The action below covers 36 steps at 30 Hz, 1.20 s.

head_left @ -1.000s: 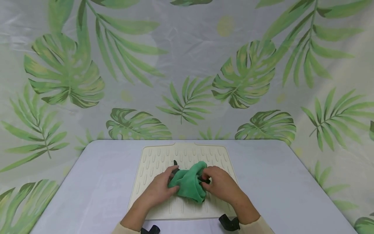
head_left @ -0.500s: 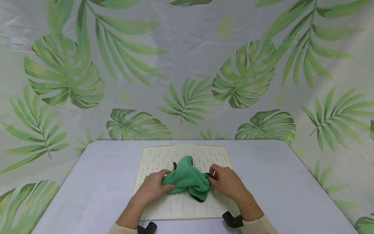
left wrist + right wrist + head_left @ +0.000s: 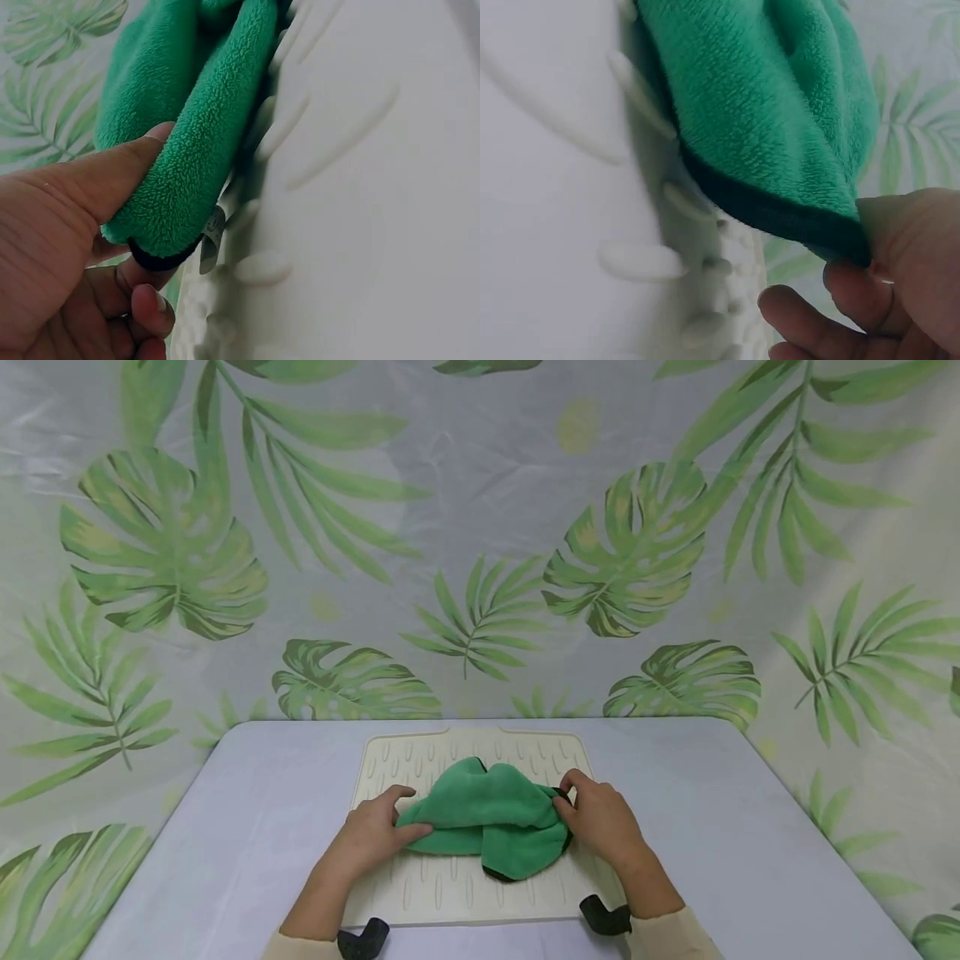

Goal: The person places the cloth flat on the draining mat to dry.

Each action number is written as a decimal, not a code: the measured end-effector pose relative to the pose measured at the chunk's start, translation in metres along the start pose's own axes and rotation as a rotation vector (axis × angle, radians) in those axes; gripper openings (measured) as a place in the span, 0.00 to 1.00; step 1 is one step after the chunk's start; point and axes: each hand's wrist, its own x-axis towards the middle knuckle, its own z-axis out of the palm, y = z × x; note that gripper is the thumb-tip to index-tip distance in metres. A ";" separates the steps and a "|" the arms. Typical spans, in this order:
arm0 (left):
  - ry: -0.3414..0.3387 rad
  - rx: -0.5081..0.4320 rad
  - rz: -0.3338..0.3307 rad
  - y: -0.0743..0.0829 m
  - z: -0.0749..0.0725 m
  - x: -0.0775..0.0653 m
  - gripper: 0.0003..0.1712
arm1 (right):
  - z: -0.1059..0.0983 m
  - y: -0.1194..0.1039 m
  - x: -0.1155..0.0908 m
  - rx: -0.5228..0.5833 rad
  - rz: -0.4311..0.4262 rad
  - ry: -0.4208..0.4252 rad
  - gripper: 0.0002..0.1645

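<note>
Currently pinching one end of a green cloth [image 3: 480, 814] in the left hand [image 3: 373, 831], with thumb over the pile and forefinger beneath, and pinching the dark edging [image 3: 772, 210] at the opposite end in the right hand [image 3: 606, 817], likewise between thumb and forefinger. Holding the hands well apart, apparently so as to spread the fabric from its ends rather than from its bunched middle. Lying between both hands, above a cream mat [image 3: 420, 897] on a white tabletop [image 3: 240, 843], while rising into rounded humps at the back and folding into a curved flap at the front; perhaps touching the mat all along, but hard to tell with folds covering the underside. Looking plush and soft in the wrist views, with a narrow, smoother border and a small grey label [image 3: 212, 238] jutting out near the left forefinger. Contrasting, underneath, with firm-looking rows of elongated, raised ribs.
</note>
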 end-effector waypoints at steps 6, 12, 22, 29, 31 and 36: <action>-0.116 -0.053 0.031 -0.003 -0.009 -0.002 0.45 | -0.002 0.003 0.001 0.084 0.034 -0.081 0.09; -0.144 -0.136 0.135 -0.001 -0.009 0.001 0.45 | -0.001 0.002 0.005 0.248 -0.038 -0.156 0.09; 0.079 -0.229 0.091 0.000 -0.012 0.005 0.40 | -0.002 0.009 0.006 0.250 0.001 -0.176 0.12; 0.080 -0.137 0.042 -0.007 -0.022 0.005 0.39 | -0.010 0.013 0.002 0.176 0.019 -0.210 0.08; 0.071 -0.108 0.039 -0.008 -0.023 0.003 0.38 | -0.009 0.012 0.002 0.211 0.019 -0.223 0.08; -0.047 0.002 -0.013 -0.012 -0.025 -0.004 0.50 | -0.004 0.011 0.003 0.308 0.020 -0.214 0.07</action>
